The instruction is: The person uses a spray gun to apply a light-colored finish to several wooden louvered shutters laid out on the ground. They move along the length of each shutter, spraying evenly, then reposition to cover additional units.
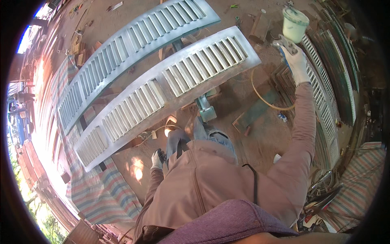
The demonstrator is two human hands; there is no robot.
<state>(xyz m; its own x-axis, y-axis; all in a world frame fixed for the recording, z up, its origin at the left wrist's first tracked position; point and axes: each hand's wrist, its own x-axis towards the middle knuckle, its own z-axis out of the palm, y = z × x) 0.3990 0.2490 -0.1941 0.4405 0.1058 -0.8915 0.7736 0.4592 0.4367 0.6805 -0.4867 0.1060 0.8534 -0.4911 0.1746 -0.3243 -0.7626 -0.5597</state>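
Spray gun (294, 34) sits gripped in the right hand (299, 65), beyond the right end of the near louvred panel (161, 84). Its creamy slats (199, 64) suggest coating remains, while the far louvred panel (124, 51) alongside looks silvered, probably done. The left hand (157, 160) hangs low; I can't tell its grip.

Far louvred panel (130, 44) — partly out of frame

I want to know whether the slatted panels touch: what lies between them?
The head view shows brown ground and part of a grey metal support in the gap between the far panel and near panel.
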